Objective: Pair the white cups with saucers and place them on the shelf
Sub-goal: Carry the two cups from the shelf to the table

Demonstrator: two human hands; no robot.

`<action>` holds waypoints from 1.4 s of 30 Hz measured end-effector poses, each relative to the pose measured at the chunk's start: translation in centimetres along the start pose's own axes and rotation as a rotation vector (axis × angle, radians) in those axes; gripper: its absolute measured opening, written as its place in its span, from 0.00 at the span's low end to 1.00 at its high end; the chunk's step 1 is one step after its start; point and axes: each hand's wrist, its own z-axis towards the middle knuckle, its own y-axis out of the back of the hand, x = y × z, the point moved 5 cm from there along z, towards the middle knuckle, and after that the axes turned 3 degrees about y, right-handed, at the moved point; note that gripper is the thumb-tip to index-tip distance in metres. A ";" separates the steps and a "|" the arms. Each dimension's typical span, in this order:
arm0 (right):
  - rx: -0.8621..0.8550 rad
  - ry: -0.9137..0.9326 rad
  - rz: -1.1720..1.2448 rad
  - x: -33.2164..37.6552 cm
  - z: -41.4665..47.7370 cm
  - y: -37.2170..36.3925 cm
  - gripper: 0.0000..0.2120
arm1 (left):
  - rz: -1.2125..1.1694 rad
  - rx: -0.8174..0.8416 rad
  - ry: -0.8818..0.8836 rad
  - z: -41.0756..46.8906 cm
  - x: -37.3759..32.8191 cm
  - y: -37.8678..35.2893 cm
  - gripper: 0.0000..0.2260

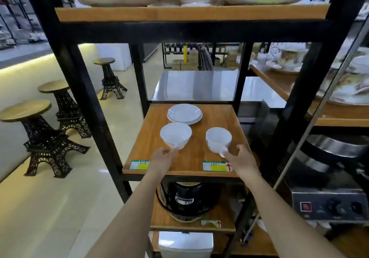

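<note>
Two white cups stand on the wooden middle shelf (199,159). The left cup (175,134) is plain; my left hand (162,158) pinches its handle at the near side. The right cup (218,139) bears a small red mark on its side, and my right hand (240,160) grips its handle. Behind the cups, toward the back left of the shelf, lie two stacked white saucers (184,113) with a thin dark rim line. Both cups rest on the board, apart from the saucers.
Black metal posts (87,102) frame the shelf. Floral china fills the top shelf (191,13). A black appliance (184,199) sits on the shelf below. Tower-shaped stools (48,138) stand on the floor at left; more china and appliances crowd the rack at right.
</note>
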 end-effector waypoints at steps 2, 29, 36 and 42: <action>0.089 -0.074 0.234 0.1 0.2 -0.7 0.22 | -0.126 -0.004 -0.001 0.3 -0.3 -0.4 0.14; 0.045 -0.249 0.793 0.3 -2.4 -2.9 0.16 | -0.607 -0.119 0.081 -1.7 1.5 0.0 0.15; -0.040 -0.087 0.823 -0.3 -8.6 -1.4 0.17 | -0.608 -0.040 -0.024 -5.4 2.8 1.6 0.15; -0.241 -0.091 0.713 -3.8 -14.6 1.0 0.18 | -0.537 0.168 -0.080 -9.3 3.9 0.3 0.17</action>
